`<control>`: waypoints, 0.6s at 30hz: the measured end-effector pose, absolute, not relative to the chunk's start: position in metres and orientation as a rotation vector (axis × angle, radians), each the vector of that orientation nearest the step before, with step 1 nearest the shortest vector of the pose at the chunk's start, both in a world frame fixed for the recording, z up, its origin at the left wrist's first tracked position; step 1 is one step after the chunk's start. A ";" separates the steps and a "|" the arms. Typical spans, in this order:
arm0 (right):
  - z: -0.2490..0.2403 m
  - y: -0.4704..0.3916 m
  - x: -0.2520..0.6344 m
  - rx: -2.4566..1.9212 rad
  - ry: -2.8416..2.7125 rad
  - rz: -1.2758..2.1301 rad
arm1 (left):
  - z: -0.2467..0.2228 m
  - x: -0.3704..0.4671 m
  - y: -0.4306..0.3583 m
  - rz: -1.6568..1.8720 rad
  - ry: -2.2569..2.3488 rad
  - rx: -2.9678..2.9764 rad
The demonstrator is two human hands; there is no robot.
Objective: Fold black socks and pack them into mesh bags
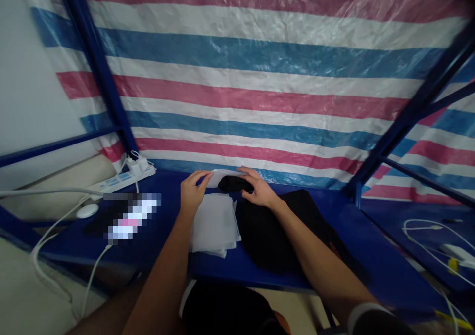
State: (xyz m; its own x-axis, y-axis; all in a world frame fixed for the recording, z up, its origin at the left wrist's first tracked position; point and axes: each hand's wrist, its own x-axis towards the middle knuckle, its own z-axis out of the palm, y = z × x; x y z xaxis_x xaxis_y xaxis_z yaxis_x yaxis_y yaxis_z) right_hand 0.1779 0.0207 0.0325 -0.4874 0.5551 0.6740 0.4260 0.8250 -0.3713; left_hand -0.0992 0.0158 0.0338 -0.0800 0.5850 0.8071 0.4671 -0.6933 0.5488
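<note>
My left hand (192,190) pinches the left edge of a frosted plastic bag (215,178) between thumb and fingertips. A small rolled bundle of black fabric (232,183) lies at the bag, and I cannot tell whether it is inside or in front. My right hand (260,189) curves around the bundle's right end, fingers along the bag's far edge and thumb on the near side. Just below the hands is a stack of frosted zip bags (215,221). Beneath my right forearm spreads a larger black cloth item (263,233) with small orange lettering.
A blue tabletop (166,256) carries everything. At left are a white power strip (122,180) with plugs, a blurred-out lit phone (131,218) on a cable, and a round white disc (87,211). A striped tarp (241,107) hangs behind, between blue metal posts (393,122). White cables (419,221) lie at right.
</note>
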 end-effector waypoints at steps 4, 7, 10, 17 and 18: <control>0.049 0.003 0.169 -0.666 -2.160 0.290 | 0.033 -0.099 0.017 1.881 1.161 2.087; 0.060 -0.011 0.159 -0.575 -2.199 0.381 | 0.033 -0.099 0.017 1.770 1.043 2.178; 0.061 -0.015 0.152 -0.521 -2.227 0.405 | 0.033 -0.100 0.018 1.672 0.929 2.202; 0.056 -0.014 0.150 -0.564 -2.223 0.457 | 0.037 -0.101 0.016 1.456 0.849 2.169; 0.056 -0.014 0.149 -0.567 -2.218 0.447 | 0.038 -0.101 0.016 1.449 0.856 2.163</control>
State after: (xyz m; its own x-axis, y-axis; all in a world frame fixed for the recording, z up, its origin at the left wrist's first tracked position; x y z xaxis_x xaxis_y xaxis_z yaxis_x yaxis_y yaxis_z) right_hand 0.1492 -0.0144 0.0562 -0.5903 0.5294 0.6094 0.2524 0.8381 -0.4836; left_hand -0.1009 0.0155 0.0382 0.2758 0.6798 0.6796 0.2672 -0.7334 0.6251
